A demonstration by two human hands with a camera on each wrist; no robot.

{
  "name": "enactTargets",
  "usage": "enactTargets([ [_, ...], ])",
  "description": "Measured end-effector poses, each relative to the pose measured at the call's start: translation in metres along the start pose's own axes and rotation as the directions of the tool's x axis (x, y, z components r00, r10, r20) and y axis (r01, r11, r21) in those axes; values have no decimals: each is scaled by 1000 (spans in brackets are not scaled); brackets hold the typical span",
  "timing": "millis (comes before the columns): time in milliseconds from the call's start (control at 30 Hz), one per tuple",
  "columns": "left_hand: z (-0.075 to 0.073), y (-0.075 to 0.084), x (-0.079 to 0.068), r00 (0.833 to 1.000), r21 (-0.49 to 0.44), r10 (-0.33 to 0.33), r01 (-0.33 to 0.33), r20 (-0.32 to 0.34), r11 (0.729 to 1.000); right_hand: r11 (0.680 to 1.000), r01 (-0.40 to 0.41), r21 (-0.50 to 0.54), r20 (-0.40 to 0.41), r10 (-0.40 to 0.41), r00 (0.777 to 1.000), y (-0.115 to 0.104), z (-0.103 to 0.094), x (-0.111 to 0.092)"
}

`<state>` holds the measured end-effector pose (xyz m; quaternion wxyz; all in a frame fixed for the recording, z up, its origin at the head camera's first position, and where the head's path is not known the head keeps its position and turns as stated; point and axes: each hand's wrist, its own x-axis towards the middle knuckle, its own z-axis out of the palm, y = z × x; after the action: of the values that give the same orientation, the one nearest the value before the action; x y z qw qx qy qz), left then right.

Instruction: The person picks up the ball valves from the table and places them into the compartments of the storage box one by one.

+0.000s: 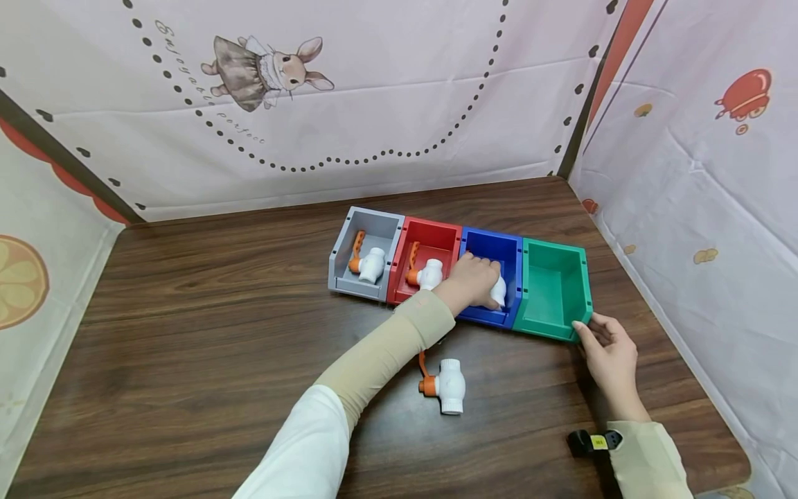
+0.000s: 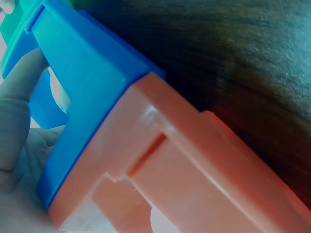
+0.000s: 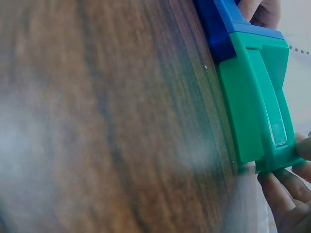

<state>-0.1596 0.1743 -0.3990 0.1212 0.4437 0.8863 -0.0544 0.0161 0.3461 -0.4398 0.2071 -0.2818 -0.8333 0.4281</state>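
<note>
My left hand (image 1: 472,281) reaches into the blue bin (image 1: 492,242) and grips a white ball valve (image 1: 499,291), mostly covered by the fingers. In the left wrist view, the thumb bends over the blue bin's front edge, and only a sliver of white shows. At the front right corner of the green bin (image 1: 551,285), my right hand (image 1: 612,357) pinches the wall between thumb and fingers. The right wrist view shows those fingertips (image 3: 274,191) against the green corner. Nothing lies inside the green bin.
A grey bin (image 1: 341,267) and a red bin (image 1: 439,239) join the row on the left, each with an orange-handled white ball valve (image 1: 372,265) inside. Another such ball valve (image 1: 451,387) lies on the wooden table (image 1: 206,360) in front. Printed cloth (image 1: 399,83) hangs behind.
</note>
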Motion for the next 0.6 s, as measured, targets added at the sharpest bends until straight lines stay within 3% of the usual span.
enactTargets([
  [167, 0, -2, -2, 999, -5, 26, -26, -26, 1000, 1000, -1, -6, -10, 1, 1000, 1, 0, 0],
  [600, -2, -5, -3, 997, -158, 34, -45, -74, 986, 1000, 17, 15, 3, -17, 1000, 2, -1, 1],
])
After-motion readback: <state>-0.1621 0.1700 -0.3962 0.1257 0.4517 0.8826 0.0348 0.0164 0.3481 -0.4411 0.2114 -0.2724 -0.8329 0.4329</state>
